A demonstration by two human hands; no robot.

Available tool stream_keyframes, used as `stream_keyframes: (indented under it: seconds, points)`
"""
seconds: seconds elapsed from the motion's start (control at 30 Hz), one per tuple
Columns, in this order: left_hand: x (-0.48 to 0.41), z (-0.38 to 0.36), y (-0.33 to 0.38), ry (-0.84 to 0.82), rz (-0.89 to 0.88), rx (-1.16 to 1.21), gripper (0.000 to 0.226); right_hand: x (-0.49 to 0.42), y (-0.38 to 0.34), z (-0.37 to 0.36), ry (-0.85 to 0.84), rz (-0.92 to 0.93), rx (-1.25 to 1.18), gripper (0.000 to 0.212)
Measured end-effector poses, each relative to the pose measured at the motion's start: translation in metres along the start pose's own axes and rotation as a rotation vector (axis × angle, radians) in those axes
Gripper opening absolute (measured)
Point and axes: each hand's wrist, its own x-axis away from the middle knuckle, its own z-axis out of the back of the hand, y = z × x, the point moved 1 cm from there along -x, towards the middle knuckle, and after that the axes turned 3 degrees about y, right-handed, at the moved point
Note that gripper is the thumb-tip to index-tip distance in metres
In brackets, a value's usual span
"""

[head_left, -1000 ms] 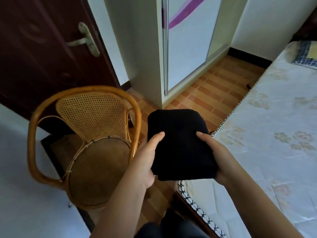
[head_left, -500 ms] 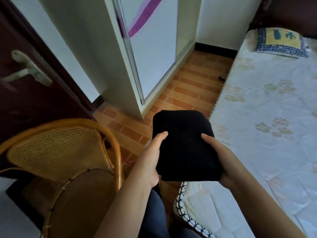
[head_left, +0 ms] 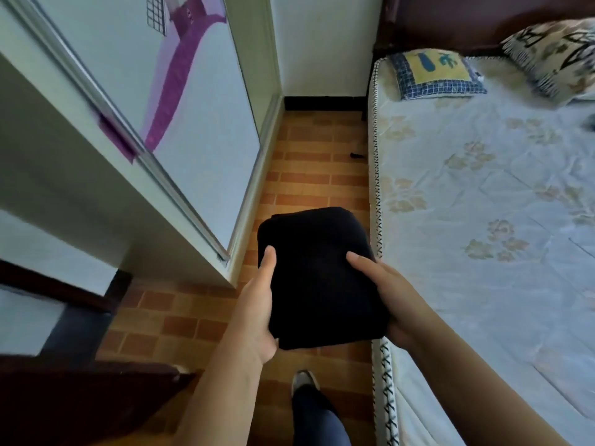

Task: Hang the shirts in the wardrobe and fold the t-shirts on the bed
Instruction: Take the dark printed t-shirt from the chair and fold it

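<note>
No words or numbers can be read. Small marks on the purple stripe (head_left: 180,69) of the wardrobe door (head_left: 206,130), upper left of the frame, are too blurred to make out.

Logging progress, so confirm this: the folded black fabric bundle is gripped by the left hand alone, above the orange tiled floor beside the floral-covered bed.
Not alone: the head view shows both hands gripping it, left hand and right hand on either side of the folded black fabric bundle, thumbs on top. It is above the orange tiled floor beside the floral-covered bed.
</note>
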Motion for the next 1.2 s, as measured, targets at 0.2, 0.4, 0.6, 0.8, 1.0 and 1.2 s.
stream_keyframes:
  seconds: [0.2, 0.4, 0.6, 0.8, 1.0, 1.2]
  points:
    - [-0.067, -0.001, 0.090, -0.105, -0.010, -0.016, 0.050, -0.072, -0.052, -0.038, 0.020, 0.100, 0.005, 0.037]
    - [-0.104, -0.026, 0.117, -0.152, 0.013, -0.051, 0.049, -0.106, -0.080, -0.032, 0.109, 0.097, -0.046, 0.032]
    - [-0.126, -0.036, 0.135, -0.164, 0.050, -0.076, 0.046, -0.123, -0.090, -0.032, 0.170, 0.088, -0.084, 0.023]
    - [-0.131, -0.059, 0.156, -0.197, 0.069, -0.088, 0.046, -0.135, -0.113, -0.027, 0.250, 0.129, -0.111, 0.022]
    - [-0.156, -0.086, 0.188, -0.191, -0.013, -0.100, 0.029, -0.173, -0.145, -0.018, 0.273, 0.167, -0.100, 0.028]
    - [-0.209, -0.139, 0.234, -0.147, -0.075, -0.097, 0.023, -0.245, -0.207, 0.005, 0.233, 0.180, -0.078, 0.030]
